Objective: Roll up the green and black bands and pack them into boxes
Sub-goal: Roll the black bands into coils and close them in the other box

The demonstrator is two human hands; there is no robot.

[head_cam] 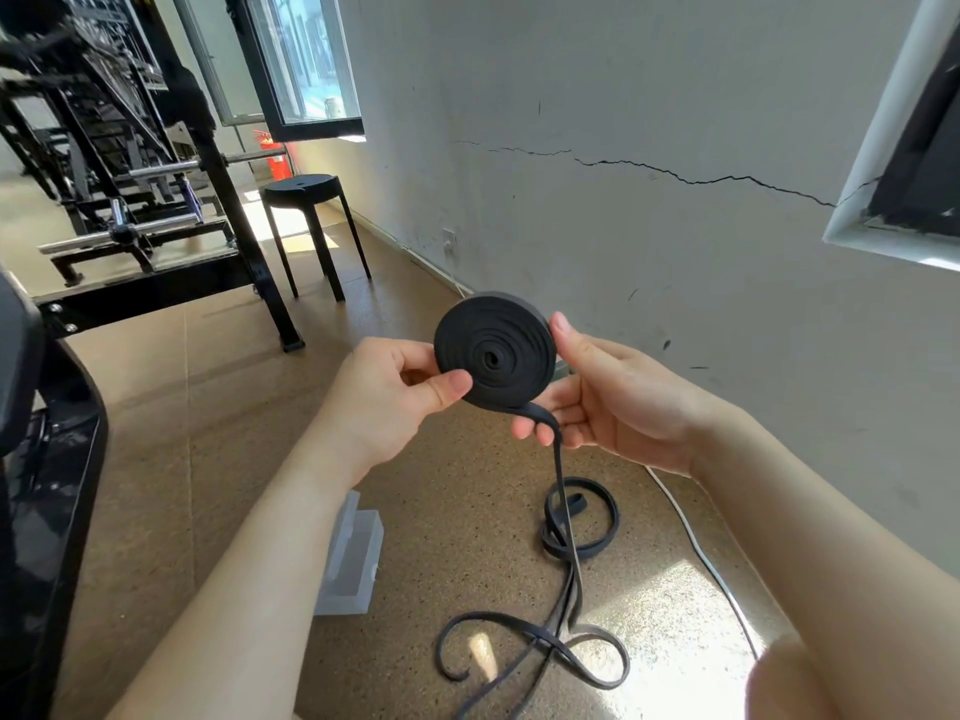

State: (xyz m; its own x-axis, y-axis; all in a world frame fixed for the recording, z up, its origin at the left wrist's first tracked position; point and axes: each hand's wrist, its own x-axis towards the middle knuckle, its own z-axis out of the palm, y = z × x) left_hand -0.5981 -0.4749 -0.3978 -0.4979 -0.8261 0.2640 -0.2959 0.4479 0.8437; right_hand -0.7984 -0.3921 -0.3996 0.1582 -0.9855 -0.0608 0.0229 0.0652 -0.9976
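Band: black band [494,350], partly rolled, held above the floor [208,433] — its loose tail [576,517] lies looped below.
Hands: left hand [384,397] pinches the coil's rim; right hand [613,402] cradles the far side, fingers curled under the tail.
Risk: a slack pinch could let the coil spring open — crossed loops may snag.

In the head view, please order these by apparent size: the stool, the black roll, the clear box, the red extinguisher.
1. The stool and the roll: about equal in the picture. The roll is much nearer the camera, so they are not ranked.
2. The clear box.
3. The extinguisher, far away.
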